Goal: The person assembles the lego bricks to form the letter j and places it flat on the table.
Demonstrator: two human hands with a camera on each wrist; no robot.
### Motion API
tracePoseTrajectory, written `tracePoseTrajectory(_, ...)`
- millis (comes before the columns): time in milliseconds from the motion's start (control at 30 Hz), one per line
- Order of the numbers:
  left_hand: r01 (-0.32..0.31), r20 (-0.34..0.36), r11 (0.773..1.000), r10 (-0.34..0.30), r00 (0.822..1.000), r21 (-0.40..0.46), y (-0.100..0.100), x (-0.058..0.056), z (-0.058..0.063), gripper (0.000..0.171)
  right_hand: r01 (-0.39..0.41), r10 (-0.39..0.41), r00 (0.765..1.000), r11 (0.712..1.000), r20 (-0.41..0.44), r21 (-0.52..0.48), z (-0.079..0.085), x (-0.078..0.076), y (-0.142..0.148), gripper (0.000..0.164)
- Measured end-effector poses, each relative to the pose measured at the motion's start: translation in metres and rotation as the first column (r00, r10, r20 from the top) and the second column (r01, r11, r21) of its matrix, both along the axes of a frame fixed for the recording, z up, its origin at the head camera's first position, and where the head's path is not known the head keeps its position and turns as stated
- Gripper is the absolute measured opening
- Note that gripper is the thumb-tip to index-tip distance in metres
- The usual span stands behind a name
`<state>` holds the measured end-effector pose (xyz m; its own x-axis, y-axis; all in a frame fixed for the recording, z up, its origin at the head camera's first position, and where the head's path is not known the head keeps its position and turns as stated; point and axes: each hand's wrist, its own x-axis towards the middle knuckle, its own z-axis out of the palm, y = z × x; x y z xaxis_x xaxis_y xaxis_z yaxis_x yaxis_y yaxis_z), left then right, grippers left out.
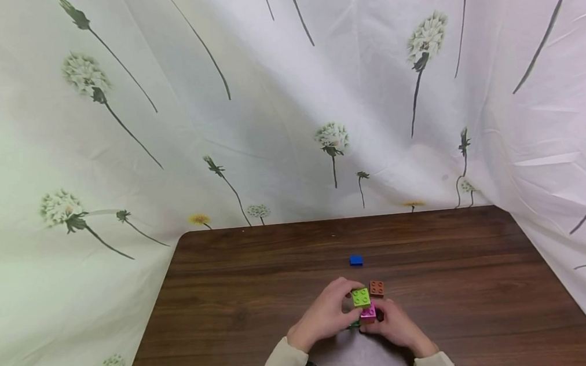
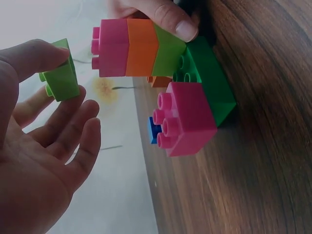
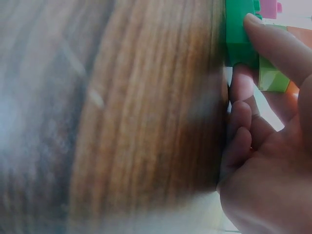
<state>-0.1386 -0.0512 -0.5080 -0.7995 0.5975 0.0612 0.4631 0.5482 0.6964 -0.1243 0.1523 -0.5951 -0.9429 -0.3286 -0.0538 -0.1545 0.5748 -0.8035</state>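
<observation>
My left hand (image 1: pixel 327 311) pinches a lime green brick (image 1: pixel 361 298) between thumb and fingers. In the left wrist view this lime green brick (image 2: pixel 68 75) is apart from the stack, near its studded top. My right hand (image 1: pixel 397 326) grips the stack low down, its thumb on the long green brick (image 3: pixel 239 41) in the right wrist view. On one end of that base stand a lime green brick (image 2: pixel 168 52), an orange brick (image 2: pixel 141 48) and a pink brick (image 2: pixel 114 48). A single pink brick (image 2: pixel 195 117) sits on the base's other end.
Just beyond the hands, a brown brick (image 1: pixel 377 288) lies on the dark wooden table (image 1: pixel 239 281). Farther back is a blue brick (image 1: pixel 356 260). Behind the table hangs a white cloth (image 1: pixel 266 121) with a dandelion print.
</observation>
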Motion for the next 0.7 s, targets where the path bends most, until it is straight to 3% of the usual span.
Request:
tracePoseTrajectory(367,0.022,-0.012,0.999,-0.023,1.0,-0.043,0.0032,0.0019,-0.0024,0.04,-0.026,0.026,1.0,0.999,-0.007,-0.032,-0.0026,-0.0007,0.0009,0.032)
tracePoseTrajectory(700,0.033,-0.039,0.998,-0.036,0.999,-0.059,0.0058,0.0031,-0.0069,0.039,-0.002,0.003,0.999,1.0,0.035,-0.011,-0.0007,-0.0004,0.0007,0.027)
